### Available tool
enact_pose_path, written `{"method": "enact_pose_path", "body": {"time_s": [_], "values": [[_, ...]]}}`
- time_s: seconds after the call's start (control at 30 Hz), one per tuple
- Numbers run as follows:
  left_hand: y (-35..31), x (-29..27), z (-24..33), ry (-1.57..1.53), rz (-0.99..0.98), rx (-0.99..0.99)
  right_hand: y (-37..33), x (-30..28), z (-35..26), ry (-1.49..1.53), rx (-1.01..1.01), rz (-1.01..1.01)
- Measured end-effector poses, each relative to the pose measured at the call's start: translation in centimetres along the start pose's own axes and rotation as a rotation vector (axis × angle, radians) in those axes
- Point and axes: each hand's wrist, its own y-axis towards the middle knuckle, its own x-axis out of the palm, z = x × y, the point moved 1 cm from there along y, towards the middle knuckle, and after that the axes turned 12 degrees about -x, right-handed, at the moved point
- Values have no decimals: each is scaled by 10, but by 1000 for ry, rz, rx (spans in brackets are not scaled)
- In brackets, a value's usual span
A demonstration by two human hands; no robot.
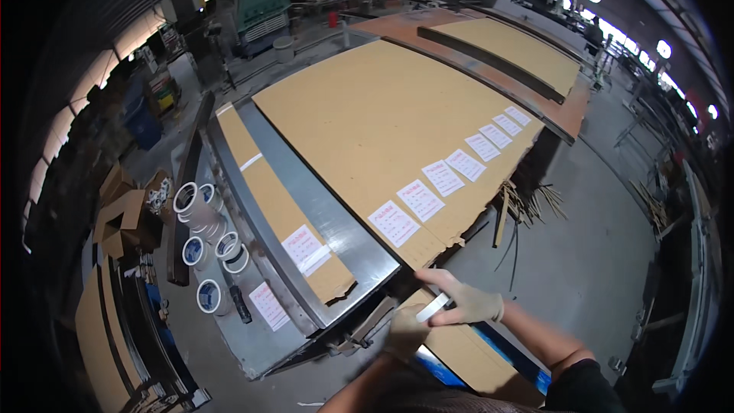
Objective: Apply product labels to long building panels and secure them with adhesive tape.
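Both my hands wear pale gloves and meet low in the view, right of centre. Between them is a roll of white tape [433,307], seen nearly edge-on. My right hand [466,300] grips it from the right, fingers curved round it. On its left side, my left hand [405,331] is closed against the roll, its fingertips partly hidden. Beneath the hands runs a long cardboard-covered strip [478,359] with blue showing along its edges. Just beyond lies a large cardboard-covered panel [382,130], with a row of printed white labels [423,199] along its right side.
Left of the panel, a narrow cardboard strip [283,210] rests on a metal surface [367,241]. Several tape rolls [210,296] and a loose label [269,306] lie on the grey bench further left. Cardboard boxes [126,218] stand beyond. Thin offcuts [527,203] stick out at the right.
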Motion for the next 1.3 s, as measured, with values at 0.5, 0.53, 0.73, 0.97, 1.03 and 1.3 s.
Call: {"method": "enact_pose_path", "body": {"time_s": [0.5, 0.53, 0.73, 0.97, 1.03, 1.3], "values": [[-4, 51, -5, 1189, -18, 524, -54, -21, 69, -653, 468, -166], [-26, 74, -30, 1257, -177, 640, -72, -35, 47, -599, 433, -8], [-145, 248, -78, 950, -633, 1127, -242, -24, -122, 556, 435, 465], [-229, 214, 65, 983, -1269, 430, -418, 199, -296, 787, 873, 785], [-232, 166, 62, 825, -1252, 498, -491, 218, -310, 625, 605, 1668], [-286, -11, 22, 652, -932, 475, -440, 172, -401, -197, 274, 1028]]}}
